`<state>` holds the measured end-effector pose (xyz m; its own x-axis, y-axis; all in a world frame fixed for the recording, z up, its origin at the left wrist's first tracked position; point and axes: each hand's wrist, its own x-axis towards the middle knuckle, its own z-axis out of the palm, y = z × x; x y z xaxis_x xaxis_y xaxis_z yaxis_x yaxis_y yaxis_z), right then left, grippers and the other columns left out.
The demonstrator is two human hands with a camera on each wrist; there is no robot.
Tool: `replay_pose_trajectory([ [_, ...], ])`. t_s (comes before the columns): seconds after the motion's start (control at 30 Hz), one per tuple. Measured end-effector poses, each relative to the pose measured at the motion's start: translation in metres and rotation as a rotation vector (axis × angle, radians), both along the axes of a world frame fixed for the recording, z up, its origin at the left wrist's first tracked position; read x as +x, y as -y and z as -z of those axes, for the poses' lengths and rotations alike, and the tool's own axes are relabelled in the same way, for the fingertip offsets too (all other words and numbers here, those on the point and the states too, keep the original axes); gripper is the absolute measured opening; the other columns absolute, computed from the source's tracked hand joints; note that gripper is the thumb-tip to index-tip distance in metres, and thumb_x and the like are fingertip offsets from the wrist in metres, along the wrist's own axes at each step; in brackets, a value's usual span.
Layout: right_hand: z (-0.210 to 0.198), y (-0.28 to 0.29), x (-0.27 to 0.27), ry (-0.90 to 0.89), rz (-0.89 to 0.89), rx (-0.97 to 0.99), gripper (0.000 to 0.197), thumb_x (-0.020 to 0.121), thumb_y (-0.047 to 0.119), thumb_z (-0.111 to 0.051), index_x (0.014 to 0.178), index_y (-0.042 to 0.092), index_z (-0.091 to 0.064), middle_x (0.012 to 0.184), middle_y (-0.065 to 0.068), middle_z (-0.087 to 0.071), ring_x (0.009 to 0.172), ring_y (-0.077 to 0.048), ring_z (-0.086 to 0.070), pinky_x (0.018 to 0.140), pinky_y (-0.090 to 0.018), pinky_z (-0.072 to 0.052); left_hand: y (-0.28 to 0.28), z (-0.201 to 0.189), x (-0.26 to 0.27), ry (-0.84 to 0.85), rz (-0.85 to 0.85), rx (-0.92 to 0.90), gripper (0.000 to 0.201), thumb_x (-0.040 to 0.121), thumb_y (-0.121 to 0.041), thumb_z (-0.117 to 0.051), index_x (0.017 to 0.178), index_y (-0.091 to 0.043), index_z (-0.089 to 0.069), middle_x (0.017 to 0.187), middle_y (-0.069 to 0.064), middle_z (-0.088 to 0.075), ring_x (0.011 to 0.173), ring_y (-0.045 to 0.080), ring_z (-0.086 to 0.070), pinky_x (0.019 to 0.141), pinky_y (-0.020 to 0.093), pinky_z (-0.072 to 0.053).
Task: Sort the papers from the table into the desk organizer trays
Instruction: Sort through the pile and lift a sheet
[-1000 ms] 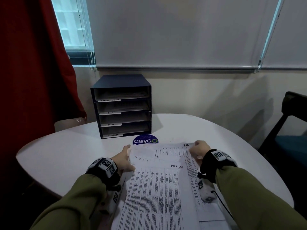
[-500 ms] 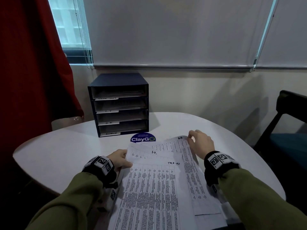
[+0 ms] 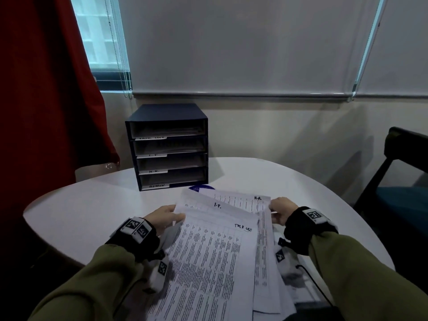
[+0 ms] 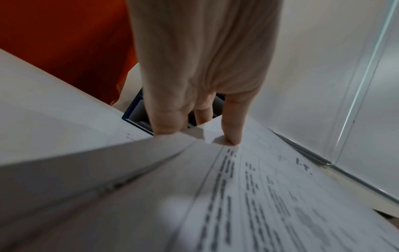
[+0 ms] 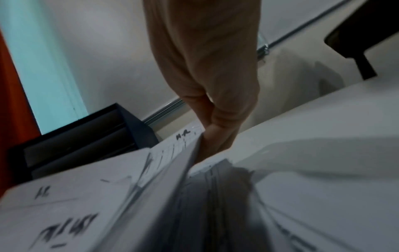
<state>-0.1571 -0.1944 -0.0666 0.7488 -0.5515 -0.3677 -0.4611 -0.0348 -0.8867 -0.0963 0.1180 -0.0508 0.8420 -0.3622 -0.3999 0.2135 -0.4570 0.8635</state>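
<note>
The dark blue four-tier desk organizer (image 3: 167, 147) stands upright at the far left of the round white tabletop (image 3: 92, 209). Its trays carry handwritten labels, top to bottom: TASK LIST, I.T., H.R., ADMIN. Each tray shows pale sheets inside, so part of the sorting appears done; how many sheets each holds cannot be told.

Nearer the person, the fanned stack of white printed papers (image 3: 217, 251) is lifted at its far end, clear of the tabletop there, and remains unsorted. The left hand (image 3: 165, 217) pinches the left edge of the stack, thumb on top and fingers underneath, as the left wrist view shows. Three headings are visible on the fanned sheets: TASK LIST on the top sheet, I.T. on the next, H.R. on the one behind.

The right hand (image 3: 281, 210) grips the right edge of the stack, fingers curled against it.

Judgement: the task is partway. The remaining sheets must each go to the tray with the matching label.
</note>
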Motion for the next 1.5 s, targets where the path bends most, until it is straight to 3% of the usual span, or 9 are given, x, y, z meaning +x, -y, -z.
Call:
replay_pose_trajectory([
  [0.13, -0.013, -0.018, -0.005, -0.060, -0.131, 0.037, 0.023, 0.093, -0.012, -0.033, 0.077, -0.006, -0.048, 0.068, -0.014, -0.051, 0.036, -0.021, -0.056, 0.029, -0.026, -0.047, 0.002, -0.005, -0.004, -0.034, 0.003, 0.016, 0.007, 0.093, -0.009, -0.055, 0.089, -0.003, -0.056, 0.078, 0.008, -0.057, 0.055, 0.014, -0.058, 0.052, 0.021, -0.045],
  [0.47, -0.020, -0.028, -0.011, -0.344, -0.397, -0.325, 0.017, 0.090, 0.004, -0.043, 0.085, 0.002, -0.059, 0.085, -0.015, -0.061, 0.066, -0.023, -0.070, 0.057, -0.028, -0.053, -0.020, 0.019, -0.002, -0.024, 0.069, 0.228, 0.031, 0.085, 0.006, -0.055, 0.115, 0.005, -0.060, 0.112, 0.022, -0.065, 0.105, 0.036, -0.061, 0.096, 0.043, -0.048],
  [0.63, -0.008, -0.032, -0.002, -0.227, -0.385, -0.343, 0.042, 0.092, 0.005, -0.049, 0.134, -0.001, -0.048, 0.105, -0.012, -0.050, 0.080, -0.020, -0.061, 0.064, -0.026, -0.054, -0.020, 0.019, -0.004, -0.018, 0.055, 0.223, 0.038, 0.088, 0.008, -0.050, 0.126, 0.007, -0.052, 0.126, 0.026, -0.058, 0.113, 0.037, -0.058, 0.097, 0.043, -0.046],
  [0.77, -0.003, -0.036, 0.016, -0.229, -0.404, -0.574, 0.042, 0.090, 0.013, -0.053, 0.131, 0.006, -0.054, 0.125, -0.013, -0.059, 0.112, -0.030, -0.058, 0.082, -0.028, -0.047, -0.020, 0.019, -0.006, -0.039, 0.064, 0.173, 0.035, 0.087, 0.009, -0.049, 0.122, 0.007, -0.053, 0.118, 0.021, -0.060, 0.105, 0.034, -0.058, 0.091, 0.040, -0.046],
  [0.87, 0.001, -0.041, 0.024, -0.205, -0.428, -0.698, 0.033, 0.086, 0.024, -0.062, 0.119, 0.019, -0.063, 0.127, -0.010, -0.058, 0.108, -0.028, -0.058, 0.094, -0.031, -0.049, -0.019, 0.023, -0.007, -0.062, 0.042, 0.080, 0.038, 0.090, 0.016, -0.040, 0.126, 0.008, -0.050, 0.117, 0.026, -0.057, 0.101, 0.031, -0.053, 0.089, 0.036, -0.042],
  [1.07, -0.003, -0.042, 0.028, 0.041, -0.334, -0.691, 0.018, 0.083, 0.013, -0.064, 0.068, 0.020, -0.056, 0.091, -0.008, -0.065, 0.089, -0.024, -0.057, 0.074, -0.026, -0.043, -0.024, 0.032, 0.004, -0.044, 0.067, 0.041, 0.036, 0.090, 0.013, -0.042, 0.124, 0.006, -0.052, 0.115, 0.025, -0.059, 0.094, 0.031, -0.058, 0.082, 0.036, -0.048],
  [1.2, -0.009, -0.032, 0.024, 0.243, -0.236, -0.659, 0.007, 0.088, 0.011, -0.059, 0.081, 0.012, -0.055, 0.086, -0.011, -0.065, 0.081, -0.022, -0.055, 0.070, -0.025, -0.037, -0.020, 0.033, 0.017, 0.156, -0.003, 0.078, 0.019, 0.090, -0.001, -0.054, 0.107, 0.003, -0.059, 0.106, 0.024, -0.064, 0.094, 0.031, -0.062, 0.087, 0.043, -0.051],
  [1.37, -0.037, -0.015, 0.017, 0.568, 0.050, -0.597, 0.008, 0.095, 0.012, -0.051, 0.091, 0.008, -0.057, 0.084, -0.005, -0.058, 0.077, -0.024, -0.051, 0.071, -0.034, -0.044, -0.008, 0.023, 0.023, 0.601, -0.075, 0.389, 0.025, 0.088, -0.020, -0.057, 0.067, -0.013, -0.046, 0.077, 0.008, -0.050, 0.070, 0.022, -0.048, 0.062, 0.028, -0.036],
  [1.5, -0.063, -0.004, 0.011, 0.720, 0.147, -0.445, 0.016, 0.098, 0.013, -0.046, 0.082, 0.017, -0.046, 0.074, 0.006, -0.050, 0.076, -0.019, -0.046, 0.070, -0.030, -0.038, -0.001, 0.018, 0.019, 0.864, -0.124, 0.434, 0.021, 0.093, -0.020, -0.055, 0.076, -0.010, -0.061, 0.093, 0.006, -0.041, 0.092, 0.024, -0.047, 0.080, 0.029, -0.037],
])
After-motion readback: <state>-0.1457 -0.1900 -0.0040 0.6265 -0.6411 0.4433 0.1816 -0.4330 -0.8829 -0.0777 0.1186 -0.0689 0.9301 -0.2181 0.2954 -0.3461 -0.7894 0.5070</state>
